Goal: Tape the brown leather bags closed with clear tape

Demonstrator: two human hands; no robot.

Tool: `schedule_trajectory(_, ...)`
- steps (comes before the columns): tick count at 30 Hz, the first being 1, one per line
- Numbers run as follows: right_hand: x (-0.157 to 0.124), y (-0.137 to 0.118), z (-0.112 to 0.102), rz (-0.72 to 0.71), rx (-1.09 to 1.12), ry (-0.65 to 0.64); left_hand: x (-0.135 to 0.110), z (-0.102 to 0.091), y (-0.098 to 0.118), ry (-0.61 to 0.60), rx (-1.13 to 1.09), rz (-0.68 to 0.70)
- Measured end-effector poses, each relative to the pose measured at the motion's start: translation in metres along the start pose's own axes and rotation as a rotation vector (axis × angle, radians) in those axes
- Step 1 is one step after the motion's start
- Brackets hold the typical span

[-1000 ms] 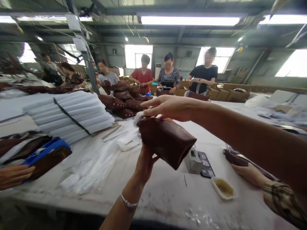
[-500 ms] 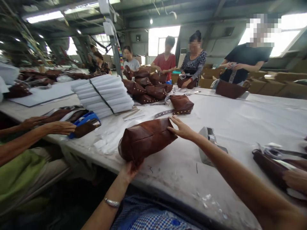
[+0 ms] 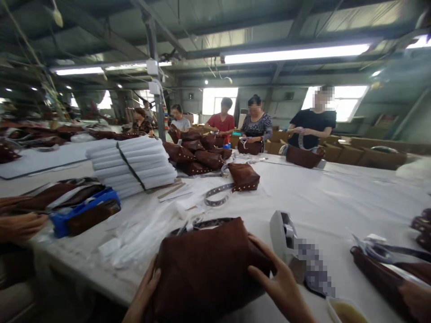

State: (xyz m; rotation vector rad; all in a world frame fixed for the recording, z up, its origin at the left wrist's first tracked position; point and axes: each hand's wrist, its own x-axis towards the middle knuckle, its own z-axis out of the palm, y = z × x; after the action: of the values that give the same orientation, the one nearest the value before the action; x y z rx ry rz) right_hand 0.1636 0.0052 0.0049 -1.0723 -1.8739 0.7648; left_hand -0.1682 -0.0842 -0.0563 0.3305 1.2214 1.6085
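Observation:
A dark brown leather handbag [image 3: 205, 269] stands at the table's front edge, close before me, its broad smooth side facing me. My left hand [image 3: 148, 285] presses on its left end, fingers partly hidden. On the right end, my right hand [image 3: 274, 273] grips the bag with thumb on the near side and fingers over the far side. Behind the bag's top edge shows part of a dark patterned strap [image 3: 215, 223]. Beyond it lies another brown bag [image 3: 244, 176] with gold studs and a grey wrapped strap [image 3: 217, 195].
A grey tape-dispenser-like device [image 3: 281, 231] and a small dish [image 3: 346, 310] sit on my right. To the left are a tied stack of white sheets [image 3: 131, 163], clear plastic [image 3: 141, 233] and a blue tray [image 3: 60, 224] by a co-worker's hand. Bags are piled behind; several people work across the table.
The bag has turned from its seamed underside to its broad side and come closer to me. Both hands now hold its ends. My view has tilted up.

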Motion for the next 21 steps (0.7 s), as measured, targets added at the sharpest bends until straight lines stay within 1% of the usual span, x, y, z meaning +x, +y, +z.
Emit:
schedule_trajectory(2,-0.017,0.002,-0.020,-0.017,-0.109,0.035,-0.002,0.009,0.004,-0.019,0.186,-0.024)
schedule_trajectory(3,-0.023,0.001,-0.030,-0.029,-0.166,0.035,-0.008,0.013,0.008,-0.030,0.306,-0.004)
schedule_trajectory(4,-0.028,-0.002,-0.038,-0.044,-0.224,0.029,-0.015,0.016,0.015,-0.054,0.422,0.056)
schedule_trajectory(5,-0.031,-0.006,-0.044,-0.064,-0.279,0.020,-0.023,0.020,0.024,-0.081,0.535,0.144)
schedule_trajectory(6,-0.031,-0.011,-0.049,-0.090,-0.331,0.006,-0.030,0.025,0.033,-0.069,0.627,0.259)
schedule_trajectory(7,-0.029,-0.017,-0.051,-0.124,-0.381,-0.009,-0.036,0.031,0.043,-0.095,0.700,0.364)
schedule_trajectory(9,-0.019,-0.029,-0.051,-0.211,-0.466,-0.085,-0.042,0.049,0.061,-0.223,0.885,0.552)
schedule_trajectory(11,-0.004,-0.039,-0.045,-0.306,-0.532,-0.209,-0.043,0.070,0.070,-0.384,1.083,0.689)
schedule_trajectory(12,0.004,-0.042,-0.042,-0.346,-0.556,-0.275,-0.043,0.081,0.070,-0.468,1.145,0.721)
schedule_trajectory(14,0.017,-0.046,-0.034,-0.396,-0.586,-0.395,-0.042,0.100,0.065,-0.616,1.225,0.742)
schedule_trajectory(16,0.027,-0.044,-0.027,-0.416,-0.602,-0.487,-0.040,0.114,0.055,-0.716,1.317,0.762)
schedule_trajectory(18,0.033,-0.040,-0.024,-0.411,-0.612,-0.554,-0.036,0.122,0.045,-0.764,1.426,0.786)
schedule_trajectory(21,0.032,-0.030,-0.023,-0.388,-0.621,-0.606,-0.036,0.120,0.031,-0.779,1.507,0.768)
